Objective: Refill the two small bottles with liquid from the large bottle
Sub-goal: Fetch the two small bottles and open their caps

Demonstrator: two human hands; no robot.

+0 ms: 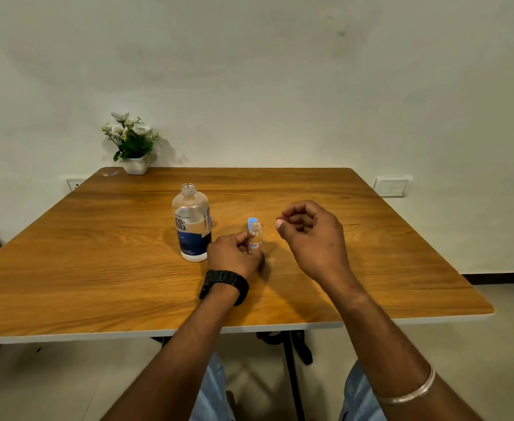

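The large clear bottle with a dark blue label stands uncapped near the table's middle, about half full. Just right of it, my left hand grips a small clear bottle with a red-and-white label, upright on the table and with an open neck. A small blue cap sits right behind that bottle. Another bit of blue peeks out behind the large bottle; I cannot tell what it is. My right hand hovers to the right of the small bottle, fingers loosely curled, thumb apart, nothing visible in it.
A white pot of artificial flowers stands at the back left corner of the wooden table. A wall stands directly behind the table. Table legs and my knees show below the near edge.
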